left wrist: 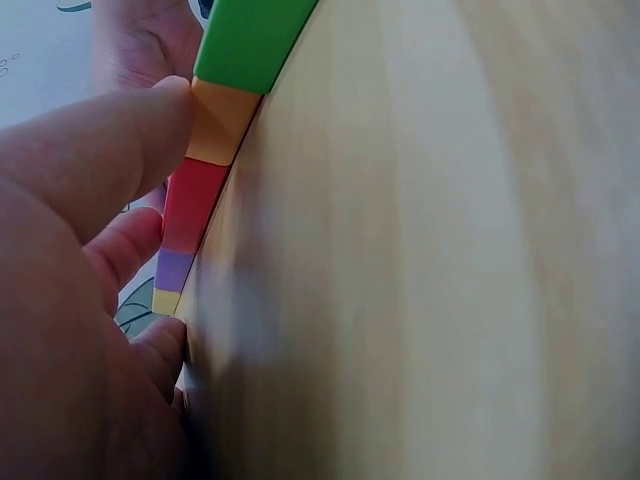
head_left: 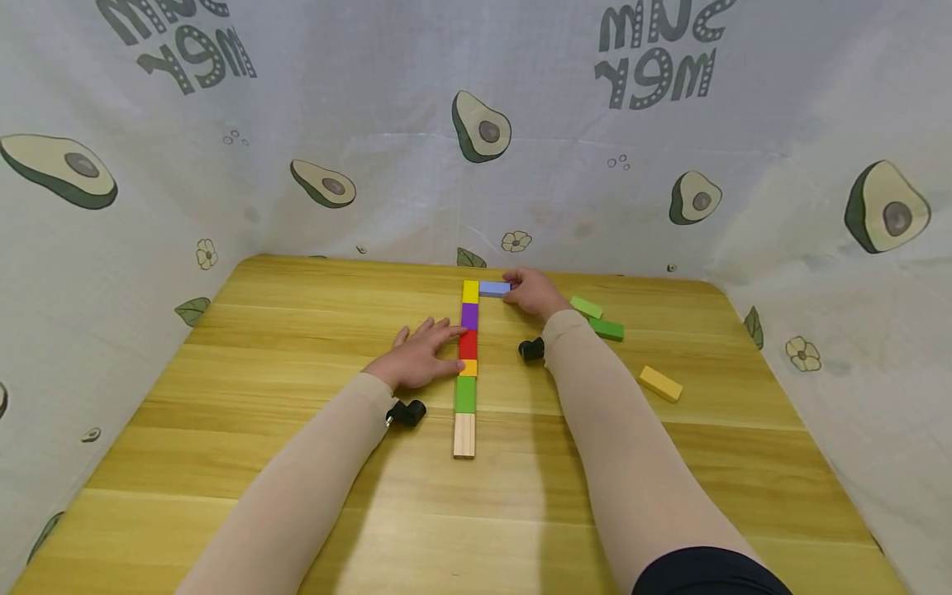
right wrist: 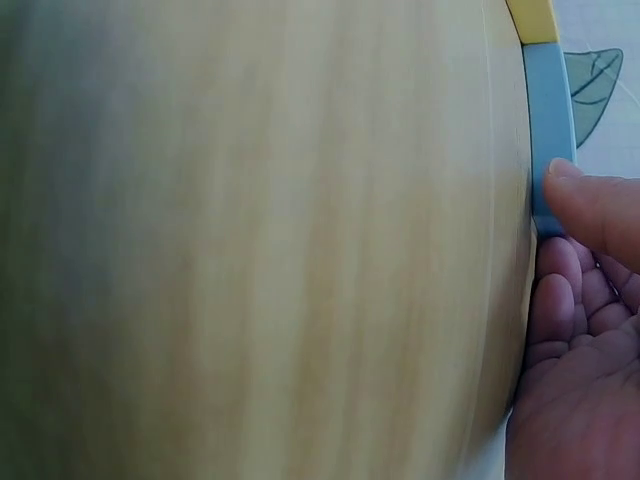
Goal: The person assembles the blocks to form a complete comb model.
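Observation:
A straight row of wooden blocks runs away from me: a plain wood block (head_left: pixel 464 436) nearest, then a green block (head_left: pixel 465 395), an orange block (head_left: pixel 468 368), a red block (head_left: pixel 468 345), a purple block (head_left: pixel 470 316) and a yellow block (head_left: pixel 471 292) farthest. Against the yellow block's right side lies a blue block (head_left: pixel 494 288), turned across the row. My right hand (head_left: pixel 534 292) pinches its right end; the thumb shows on it in the right wrist view. My left hand (head_left: pixel 418 356) rests spread at the row's left side, thumb by the orange block and a fingertip by the red one.
Right of my right forearm lie a light green block (head_left: pixel 587 307), a darker green block (head_left: pixel 606 330) and a yellow-orange block (head_left: pixel 660 384). A white cloth printed with avocados (head_left: pixel 482 126) hangs behind and beside the wooden table (head_left: pixel 245 397).

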`<state>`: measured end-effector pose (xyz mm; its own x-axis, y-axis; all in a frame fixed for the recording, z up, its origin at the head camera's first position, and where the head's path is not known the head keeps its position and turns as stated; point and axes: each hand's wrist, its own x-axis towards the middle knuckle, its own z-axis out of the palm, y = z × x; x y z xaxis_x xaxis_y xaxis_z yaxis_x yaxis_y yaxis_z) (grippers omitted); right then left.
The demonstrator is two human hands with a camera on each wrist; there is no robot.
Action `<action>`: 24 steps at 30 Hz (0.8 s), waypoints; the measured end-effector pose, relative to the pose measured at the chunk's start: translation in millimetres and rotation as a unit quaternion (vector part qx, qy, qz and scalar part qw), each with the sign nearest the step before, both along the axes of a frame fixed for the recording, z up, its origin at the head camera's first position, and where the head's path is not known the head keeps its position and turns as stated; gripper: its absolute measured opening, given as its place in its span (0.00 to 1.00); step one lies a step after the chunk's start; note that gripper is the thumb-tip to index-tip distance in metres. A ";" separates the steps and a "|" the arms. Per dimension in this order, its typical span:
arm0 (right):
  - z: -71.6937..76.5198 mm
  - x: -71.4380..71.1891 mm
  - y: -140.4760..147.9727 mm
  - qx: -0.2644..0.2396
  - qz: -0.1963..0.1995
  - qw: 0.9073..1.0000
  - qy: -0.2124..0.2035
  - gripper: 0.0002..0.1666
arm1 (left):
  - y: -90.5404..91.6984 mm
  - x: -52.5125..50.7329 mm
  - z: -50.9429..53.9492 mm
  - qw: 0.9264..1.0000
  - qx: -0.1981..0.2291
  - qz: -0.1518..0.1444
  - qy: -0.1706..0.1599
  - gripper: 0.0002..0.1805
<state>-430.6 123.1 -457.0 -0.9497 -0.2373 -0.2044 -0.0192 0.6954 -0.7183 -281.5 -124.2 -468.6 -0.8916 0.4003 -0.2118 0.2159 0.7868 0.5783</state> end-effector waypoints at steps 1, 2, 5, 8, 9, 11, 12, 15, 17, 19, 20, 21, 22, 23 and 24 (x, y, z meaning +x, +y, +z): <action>-0.2 0.2 -0.1 -0.001 0.000 1.000 0.001 0.31 | 0.1 0.2 0.3 1.000 0.000 0.000 0.000 0.39; -0.3 0.5 0.1 -0.005 -0.001 1.000 0.002 0.31 | 0.2 0.3 0.4 1.000 0.001 0.000 0.000 0.39; -1.2 0.5 0.0 -0.014 -0.001 1.000 0.004 0.31 | 0.5 0.4 0.7 1.000 0.002 0.001 -0.001 0.39; -1.9 0.5 0.2 -0.018 -0.001 1.000 0.006 0.31 | 0.5 0.5 0.7 1.000 0.003 0.001 -0.001 0.39; -1.8 0.7 0.2 -0.017 0.002 1.000 0.007 0.32 | 0.3 0.6 0.6 1.000 0.003 0.001 -0.001 0.39; 0.1 3.1 4.4 -0.011 0.004 1.000 0.003 0.33 | 2.2 0.7 0.5 1.000 0.004 -0.003 -0.001 0.39; 1.8 4.9 7.0 -0.007 0.006 1.000 0.001 0.34 | 2.9 1.0 0.6 1.000 0.004 -0.004 -0.002 0.39; 9.7 11.3 17.7 0.009 0.018 1.000 0.009 0.35 | 3.9 2.2 1.0 1.000 0.003 -0.005 -0.005 0.39; 17.6 16.6 27.2 0.021 0.025 0.999 0.021 0.35 | 3.7 3.0 1.8 1.000 0.005 -0.004 -0.006 0.39; 26.4 23.3 39.3 0.038 0.037 0.998 0.034 0.34 | 3.2 3.8 2.9 1.000 0.010 -0.002 -0.009 0.39; 30.0 26.5 46.8 0.051 0.041 0.997 0.039 0.34 | 2.7 4.0 3.3 1.000 0.013 -0.001 -0.008 0.39; 33.0 29.6 55.2 0.063 0.048 0.996 0.041 0.34 | 2.2 4.5 3.9 1.000 0.014 0.000 -0.009 0.39; 35.9 33.6 64.3 0.074 0.051 0.995 0.036 0.35 | 1.7 4.4 3.6 1.000 0.015 0.000 -0.010 0.39; 37.6 36.8 74.2 0.090 0.056 0.994 0.035 0.35 | 1.2 4.4 3.4 1.000 0.016 0.001 -0.011 0.39; 39.1 40.0 84.5 0.106 0.060 0.992 0.033 0.35 | 0.7 4.5 3.2 1.000 0.016 0.000 -0.011 0.39</action>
